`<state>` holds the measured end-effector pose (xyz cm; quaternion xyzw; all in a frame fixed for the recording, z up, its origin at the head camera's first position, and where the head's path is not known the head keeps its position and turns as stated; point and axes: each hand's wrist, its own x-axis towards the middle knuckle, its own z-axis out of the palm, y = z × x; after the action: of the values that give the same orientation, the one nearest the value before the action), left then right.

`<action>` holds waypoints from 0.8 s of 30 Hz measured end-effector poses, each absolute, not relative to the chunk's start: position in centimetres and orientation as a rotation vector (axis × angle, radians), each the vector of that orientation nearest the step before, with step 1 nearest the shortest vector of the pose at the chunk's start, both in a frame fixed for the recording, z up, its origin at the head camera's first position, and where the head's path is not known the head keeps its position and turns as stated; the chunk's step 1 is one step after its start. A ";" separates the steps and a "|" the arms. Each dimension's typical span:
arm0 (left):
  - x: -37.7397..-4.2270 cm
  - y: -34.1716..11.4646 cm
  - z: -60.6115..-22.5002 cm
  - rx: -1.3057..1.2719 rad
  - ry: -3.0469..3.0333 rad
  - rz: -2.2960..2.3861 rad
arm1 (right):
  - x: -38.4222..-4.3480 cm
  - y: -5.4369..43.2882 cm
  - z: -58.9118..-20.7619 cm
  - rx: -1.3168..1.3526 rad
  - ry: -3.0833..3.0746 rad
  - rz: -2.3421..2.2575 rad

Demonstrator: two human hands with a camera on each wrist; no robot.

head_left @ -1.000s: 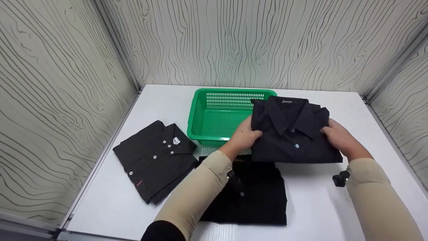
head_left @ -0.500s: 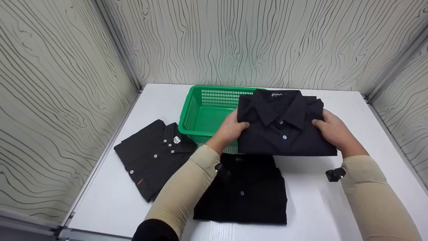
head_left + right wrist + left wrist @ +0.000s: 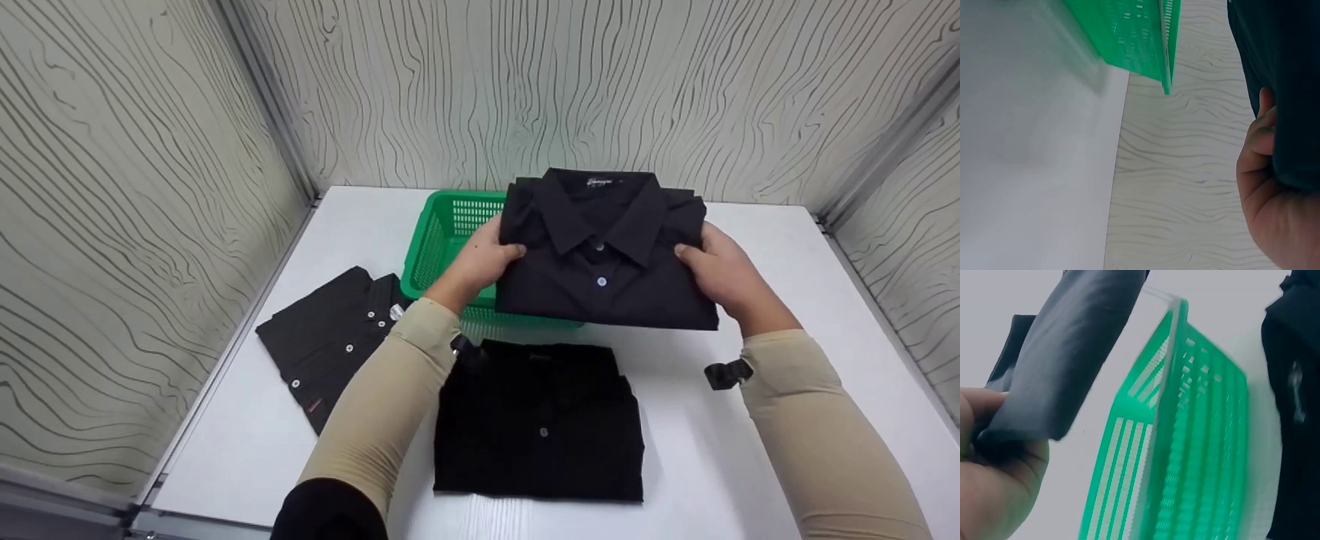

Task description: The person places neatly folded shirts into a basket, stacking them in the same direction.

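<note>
A folded dark shirt (image 3: 607,277), collar facing away from me, is held up between both hands above the right part of a green plastic basket (image 3: 431,247). My left hand (image 3: 480,259) grips its left edge with the thumb on top, and the right hand (image 3: 724,270) grips the opposite edge likewise. In the left wrist view the shirt (image 3: 1072,354) is apart from the basket rim (image 3: 1165,382). Fingers of the right hand (image 3: 1264,185) curl under the cloth in the right wrist view. The shirt hides much of the basket's right side.
Below the basket a folded black shirt (image 3: 540,427) lies on the white table (image 3: 720,450). Another folded dark shirt with white buttons (image 3: 322,345) lies at the left, partly behind the left forearm. Patterned panels (image 3: 480,90) enclose the table at the back and sides.
Both hands have carried the shirt leftward and farther from me, so it covers more of the basket. The basket shifted slightly left at first. The grip on the shirt stays the same.
</note>
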<state>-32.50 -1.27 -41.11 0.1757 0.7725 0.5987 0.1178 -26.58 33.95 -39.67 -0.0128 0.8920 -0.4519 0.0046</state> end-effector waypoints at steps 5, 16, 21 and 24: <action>-33.6 -3.2 -41.0 0.492 2.339 1.710 | -27.7 31.9 -39.7 -0.064 2.776 -1.398; -36.0 -6.8 -41.6 0.439 2.650 1.573 | -30.5 27.5 -40.4 -0.088 2.707 -1.452; -36.8 -7.7 -42.1 0.358 2.752 1.532 | -32.0 25.7 -40.7 -0.056 2.731 -1.472; -37.1 -8.1 -42.5 0.299 2.803 1.502 | -32.7 24.5 -41.0 -0.019 2.722 -1.497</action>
<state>-37.12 -8.08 -42.47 0.0936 0.8772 0.4702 -0.0263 -32.67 24.48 -40.97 -0.0061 0.8760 -0.4819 0.0176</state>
